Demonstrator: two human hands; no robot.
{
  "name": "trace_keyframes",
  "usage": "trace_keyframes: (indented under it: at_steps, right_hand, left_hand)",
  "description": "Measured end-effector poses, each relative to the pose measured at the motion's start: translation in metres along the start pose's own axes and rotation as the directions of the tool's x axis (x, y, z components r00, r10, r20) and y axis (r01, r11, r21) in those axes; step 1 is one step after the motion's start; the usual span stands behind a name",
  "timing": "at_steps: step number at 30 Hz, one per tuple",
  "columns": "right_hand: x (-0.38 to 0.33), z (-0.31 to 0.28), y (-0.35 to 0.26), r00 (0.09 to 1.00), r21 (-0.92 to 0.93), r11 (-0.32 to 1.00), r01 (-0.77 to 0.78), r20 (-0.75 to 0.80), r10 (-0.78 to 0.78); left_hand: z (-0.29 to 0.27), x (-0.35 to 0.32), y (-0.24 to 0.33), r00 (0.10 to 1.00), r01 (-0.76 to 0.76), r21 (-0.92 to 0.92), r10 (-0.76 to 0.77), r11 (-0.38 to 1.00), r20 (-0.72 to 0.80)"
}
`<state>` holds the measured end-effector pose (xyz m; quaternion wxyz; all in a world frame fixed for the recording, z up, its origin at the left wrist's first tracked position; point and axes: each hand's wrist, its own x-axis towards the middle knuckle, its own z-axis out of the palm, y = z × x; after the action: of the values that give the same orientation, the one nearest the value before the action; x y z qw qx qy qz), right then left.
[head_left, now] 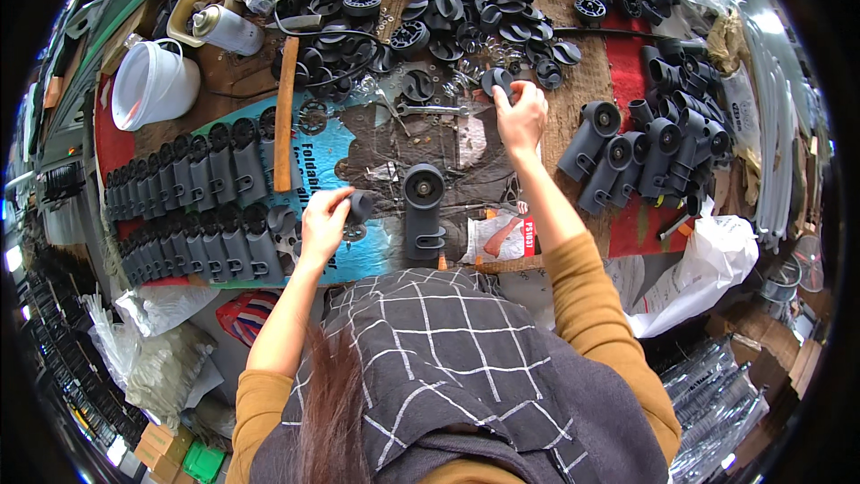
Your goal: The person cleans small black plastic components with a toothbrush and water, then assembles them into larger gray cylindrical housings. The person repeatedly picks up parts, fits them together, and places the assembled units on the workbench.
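Note:
My left hand is closed on a small dark grey round cap, its thumb and fingers pinching the edge. Farther off to the right, my right hand has its fingers round another dark round cap at the near edge of the parts pile. Between the hands, a grey plastic caster housing lies on the bench, its round end with a dark hub away from me. A wrench and a screwdriver lie beyond it.
Rows of similar housings line the left side, with a wooden-handled hammer across them. A white bucket and spray can stand back left. Black round parts heap at the back; more housings lie right.

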<state>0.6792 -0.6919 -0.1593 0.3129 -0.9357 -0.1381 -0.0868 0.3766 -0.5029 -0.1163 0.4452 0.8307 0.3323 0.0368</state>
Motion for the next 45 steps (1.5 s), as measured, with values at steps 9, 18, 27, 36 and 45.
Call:
trace_keyframes:
  at_steps: [9, 18, 27, 36, 45]
  right_hand:
    - [-0.033, -0.046, -0.048, 0.900, 0.295, 0.903, 0.313, 0.210, -0.381]
    - [-0.060, -0.037, -0.082, 0.929, 0.416, 0.903, 0.106, 0.282, -0.239]
    - [-0.008, 0.047, -0.092, 0.879, 0.105, 0.919, 0.379, 0.271, -0.393]
    - [-0.078, -0.066, -0.092, 0.534, 0.530, 0.174, -0.830, 0.845, -0.029]
    - [-0.125, -0.097, -0.095, 0.707, 0.663, 0.277, -0.695, 0.700, 0.099]
  left_hand:
    - [0.009, 0.011, 0.048, 0.985, 0.133, -0.245, -0.100, 0.960, 0.142]
    - [0.019, 0.026, 0.056, 0.985, 0.166, -0.470, -0.118, 0.867, 0.129]
    - [-0.012, -0.016, -0.013, 0.998, 0.057, 0.270, -0.054, 0.961, -0.016]
    - [0.011, 0.036, 0.075, 0.986, 0.163, -0.605, -0.109, 0.779, 0.126]
    - [0.025, 0.020, 0.096, 0.940, 0.295, -0.634, -0.099, 0.715, 0.326]
